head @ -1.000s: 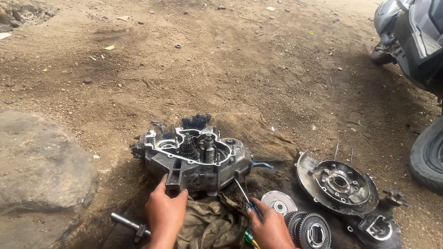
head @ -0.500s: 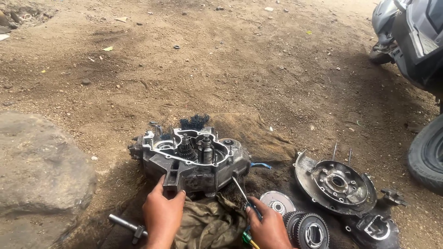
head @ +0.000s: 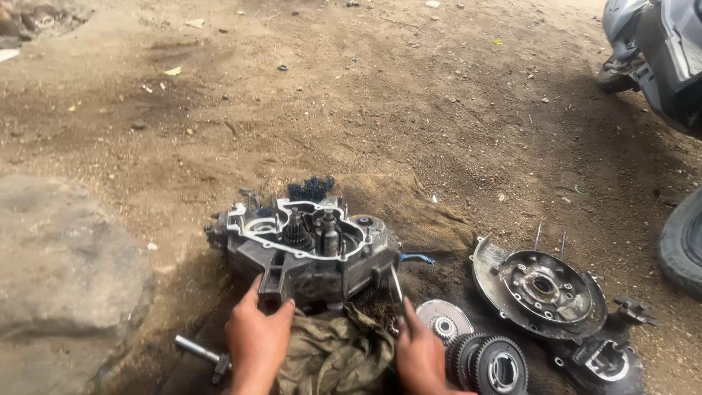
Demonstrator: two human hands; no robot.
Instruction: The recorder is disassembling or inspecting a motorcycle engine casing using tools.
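Ground of brown packed dirt [head: 380, 110] filled most of the view, with a large grey flat stone [head: 66, 271] at near left and a dark vehicle tyre [head: 684, 241] at the right edge. Grey cast-metal engine crankcase half [head: 303, 252], open side up with gears showing, sat on the dirt at near centre, its long axis running left to right. It lay just far of both hands. Round dark metal cover plate [head: 541, 289] rested to its right, apart from it. Olive-brown rag [head: 333, 355] lay between the hands, just near of the case. Stacked toothed clutch gear [head: 488, 362] sat at near right, beside the right hand.

Left hand [head: 257, 340] gripped the near lower wall of the case, fingers closed on a lug. Right hand [head: 420, 351] held a slim metal rod tool [head: 395, 287] in closed fingers, tip against the case's near right corner. Open dirt lay far of the case; the near side was crowded.
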